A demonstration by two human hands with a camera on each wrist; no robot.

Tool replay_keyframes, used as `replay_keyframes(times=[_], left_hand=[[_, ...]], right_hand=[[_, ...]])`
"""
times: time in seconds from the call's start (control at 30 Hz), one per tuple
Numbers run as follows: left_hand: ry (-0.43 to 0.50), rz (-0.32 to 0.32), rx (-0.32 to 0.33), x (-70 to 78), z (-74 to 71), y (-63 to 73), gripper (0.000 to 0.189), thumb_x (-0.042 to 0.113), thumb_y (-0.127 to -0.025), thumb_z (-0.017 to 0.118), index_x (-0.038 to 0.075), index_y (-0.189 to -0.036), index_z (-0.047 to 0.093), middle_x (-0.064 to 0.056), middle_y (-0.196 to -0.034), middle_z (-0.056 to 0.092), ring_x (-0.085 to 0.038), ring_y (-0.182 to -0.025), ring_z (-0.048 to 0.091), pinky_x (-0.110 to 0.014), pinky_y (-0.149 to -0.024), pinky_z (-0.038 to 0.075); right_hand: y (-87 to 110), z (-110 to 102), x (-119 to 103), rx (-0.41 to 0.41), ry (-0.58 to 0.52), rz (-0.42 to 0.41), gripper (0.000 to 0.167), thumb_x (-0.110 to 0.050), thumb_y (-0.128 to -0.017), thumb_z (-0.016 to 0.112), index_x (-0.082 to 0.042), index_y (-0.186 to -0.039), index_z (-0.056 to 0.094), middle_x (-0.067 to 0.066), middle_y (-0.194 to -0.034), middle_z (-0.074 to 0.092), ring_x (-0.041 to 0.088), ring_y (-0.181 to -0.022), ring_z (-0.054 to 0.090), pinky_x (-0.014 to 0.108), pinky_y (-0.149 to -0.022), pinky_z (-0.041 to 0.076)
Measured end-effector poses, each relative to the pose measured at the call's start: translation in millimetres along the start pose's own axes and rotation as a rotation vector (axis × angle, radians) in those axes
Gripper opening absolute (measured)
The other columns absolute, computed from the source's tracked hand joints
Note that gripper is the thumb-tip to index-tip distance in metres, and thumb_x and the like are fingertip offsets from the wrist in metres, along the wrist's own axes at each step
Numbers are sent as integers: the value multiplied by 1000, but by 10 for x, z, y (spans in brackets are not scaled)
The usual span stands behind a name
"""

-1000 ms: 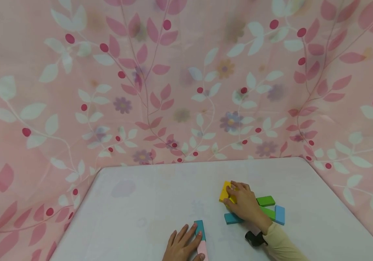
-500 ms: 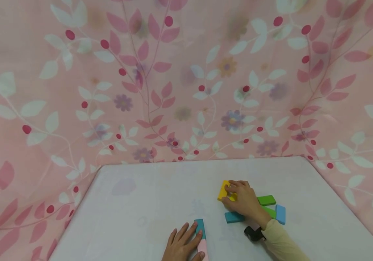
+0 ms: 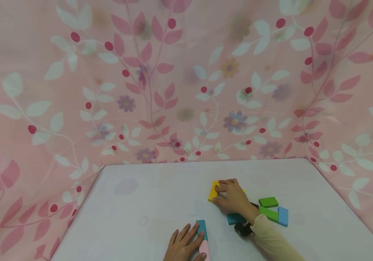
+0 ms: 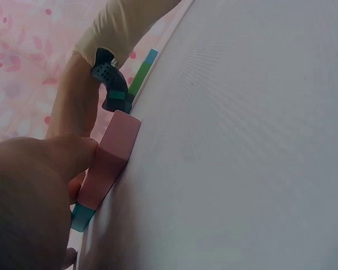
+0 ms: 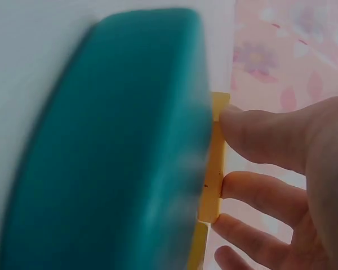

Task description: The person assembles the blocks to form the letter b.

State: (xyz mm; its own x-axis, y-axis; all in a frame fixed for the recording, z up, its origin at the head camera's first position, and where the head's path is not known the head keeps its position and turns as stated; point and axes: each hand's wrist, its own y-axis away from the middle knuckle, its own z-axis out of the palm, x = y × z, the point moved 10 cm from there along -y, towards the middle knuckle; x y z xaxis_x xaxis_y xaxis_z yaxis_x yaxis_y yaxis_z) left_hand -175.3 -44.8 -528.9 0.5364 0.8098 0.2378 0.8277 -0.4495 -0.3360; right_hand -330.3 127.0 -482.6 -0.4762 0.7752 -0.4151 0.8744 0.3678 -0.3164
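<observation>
Toward the middle of the white table, my right hand (image 3: 233, 197) pinches a yellow block (image 3: 213, 192) between thumb and fingers, flat against the tabletop. The right wrist view shows its thumb and fingertips along the same yellow block (image 5: 213, 174). Part of another yellow block (image 5: 198, 247) shows below it. My left hand (image 3: 181, 244) rests with fingers spread over a teal block (image 3: 202, 229) and a pink block (image 3: 203, 248) lying end to end. In the left wrist view its thumb touches the pink block (image 4: 114, 152). Under the right wrist lies a second teal block (image 3: 236, 219), partly covered.
Two green blocks (image 3: 268, 202) and a light blue block (image 3: 283, 216) lie to the right of the right forearm. A black wrist-worn device (image 3: 243, 230) hangs under the right wrist. A pink floral cloth (image 3: 186, 90) rises behind the table's far edge.
My right hand has slid left across the table with the yellow block, uncovering more of the green blocks. The left hand stays over the teal and pink blocks.
</observation>
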Motion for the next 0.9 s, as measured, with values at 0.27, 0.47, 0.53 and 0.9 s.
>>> replay_keyframes(times=[0.27, 0.47, 0.53, 0.9], left_hand=[[68, -26, -103, -49, 92, -2, 53, 62, -107, 48, 35, -150, 62, 8, -160, 55, -31, -140, 58, -68, -100, 51], [105, -34, -151, -61, 123, -6, 56, 65, -107, 44, 35, -151, 60, 7, -162, 53, -33, -142, 56, -71, -100, 49], [96, -28, -147, -59, 122, -9, 56, 64, -107, 43, 34, -151, 61, 7, -162, 53, -32, -141, 56, -71, -100, 49], [50, -15, -146, -61, 140, -24, 57, 67, -107, 40, 37, -150, 62, 10, -163, 52, -30, -142, 56, -69, -99, 50]], right_hand=[[-68, 115, 5, -52, -30, 82, 55, -32, -83, 90, 0, -125, 77, 15, -135, 73, 38, -123, 58, 55, -107, 52], [-106, 145, -42, -71, -100, 110, 65, -31, -77, 96, -1, -130, 74, 11, -130, 76, 31, -118, 58, 53, -107, 52], [-121, 164, -73, -83, -116, 103, 65, -31, -75, 97, -2, -129, 75, 10, -130, 76, 29, -116, 58, 52, -105, 52], [-151, 338, -246, -180, -116, 64, 62, -40, -75, 97, -6, -125, 79, 5, -132, 75, 21, -108, 55, 45, -98, 52]])
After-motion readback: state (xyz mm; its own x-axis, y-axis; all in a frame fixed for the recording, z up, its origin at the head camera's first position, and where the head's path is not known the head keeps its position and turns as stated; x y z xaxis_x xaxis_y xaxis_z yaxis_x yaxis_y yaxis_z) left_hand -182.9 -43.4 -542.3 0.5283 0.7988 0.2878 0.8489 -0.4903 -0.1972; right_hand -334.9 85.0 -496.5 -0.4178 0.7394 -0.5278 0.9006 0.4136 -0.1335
